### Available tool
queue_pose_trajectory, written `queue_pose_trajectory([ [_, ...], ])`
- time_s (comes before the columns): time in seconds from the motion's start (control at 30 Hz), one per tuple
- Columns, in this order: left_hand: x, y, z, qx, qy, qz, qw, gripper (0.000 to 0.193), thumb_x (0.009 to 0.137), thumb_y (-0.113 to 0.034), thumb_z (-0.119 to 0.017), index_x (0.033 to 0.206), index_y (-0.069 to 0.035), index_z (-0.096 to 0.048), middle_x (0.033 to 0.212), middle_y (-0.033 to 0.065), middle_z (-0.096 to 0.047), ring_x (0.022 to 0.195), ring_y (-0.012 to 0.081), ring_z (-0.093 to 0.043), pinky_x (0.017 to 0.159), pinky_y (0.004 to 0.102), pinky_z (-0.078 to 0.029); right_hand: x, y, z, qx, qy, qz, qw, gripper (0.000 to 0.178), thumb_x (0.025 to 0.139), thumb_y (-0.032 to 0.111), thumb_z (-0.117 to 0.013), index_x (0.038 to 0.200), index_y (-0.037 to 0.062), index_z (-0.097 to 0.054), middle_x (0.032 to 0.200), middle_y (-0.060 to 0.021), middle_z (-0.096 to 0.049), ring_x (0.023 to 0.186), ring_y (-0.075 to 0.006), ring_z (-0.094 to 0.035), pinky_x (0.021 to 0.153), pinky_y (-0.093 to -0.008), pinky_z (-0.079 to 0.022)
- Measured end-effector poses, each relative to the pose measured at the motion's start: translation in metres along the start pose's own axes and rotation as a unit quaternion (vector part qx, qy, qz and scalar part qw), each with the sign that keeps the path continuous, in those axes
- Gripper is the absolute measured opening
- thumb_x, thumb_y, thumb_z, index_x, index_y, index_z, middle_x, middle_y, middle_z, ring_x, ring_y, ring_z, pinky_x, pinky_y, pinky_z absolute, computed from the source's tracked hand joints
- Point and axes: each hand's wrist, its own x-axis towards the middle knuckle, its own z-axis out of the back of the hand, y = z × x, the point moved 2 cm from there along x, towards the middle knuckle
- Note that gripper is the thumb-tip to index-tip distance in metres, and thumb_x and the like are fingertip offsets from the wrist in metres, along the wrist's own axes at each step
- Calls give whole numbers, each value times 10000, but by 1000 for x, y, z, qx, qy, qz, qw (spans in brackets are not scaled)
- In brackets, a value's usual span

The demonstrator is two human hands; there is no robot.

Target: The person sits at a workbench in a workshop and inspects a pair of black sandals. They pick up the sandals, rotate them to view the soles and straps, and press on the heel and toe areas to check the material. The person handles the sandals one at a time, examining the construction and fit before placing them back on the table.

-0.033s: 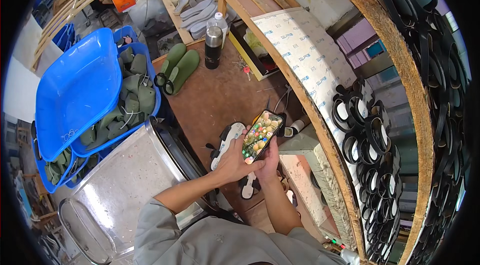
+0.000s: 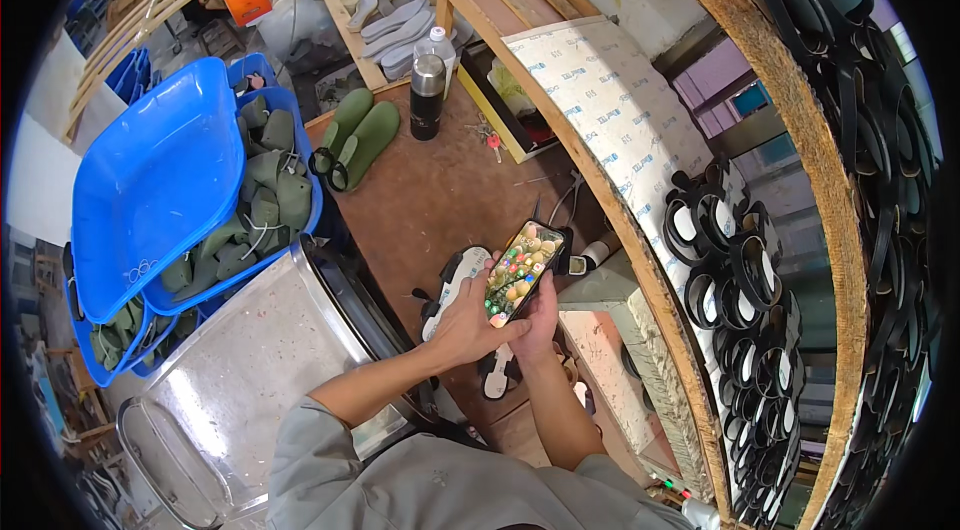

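Note:
A smartphone [image 2: 525, 272] with a lit screen of colourful icons is held between my two hands over the near part of the brown table. My left hand [image 2: 466, 317] grips its left edge, with the thumb by the lower corner. Around the right side and lower edge my right hand [image 2: 540, 315] is wrapped. Beneath and beside my hands lie sandal soles with black straps; one sole [image 2: 458, 280] shows left of the phone and another [image 2: 494, 375] below my left hand. My hands partly cover both.
Two green shoe lasts [image 2: 368, 140], a dark flask [image 2: 426, 98] and a clear bottle stand at the table's far side. Blue tubs [image 2: 160, 170] of lasts are at left, above a metal-topped stool [image 2: 230, 380]. Curved wooden racks [image 2: 700, 410] with black-strapped sandals rise at right.

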Motion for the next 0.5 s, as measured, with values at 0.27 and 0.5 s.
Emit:
queue_pose_trajectory([
  [0.27, 138, 25, 24, 84, -183, -71, 977, 397, 804, -319, -624, 1056, -27, -533, 1011, 199, -518, 961, 380, -564, 793, 448, -466, 25, 6, 33, -139, -107, -5, 984, 589, 979, 457, -367, 1350, -1, -353, 1200, -139, -565, 1058, -229, -586, 927, -385, -458],
  [0.5, 321, 50, 27, 295, -49, -60, 952, 538, 737, -344, -658, 1167, -29, -578, 1246, 258, -493, 1173, 415, -466, 945, 491, -414, -36, -25, 74, -256, -96, -151, 950, 487, 985, 276, -450, 1355, -25, -351, 1177, -182, -573, 981, -245, -625, 865, -352, -502],
])
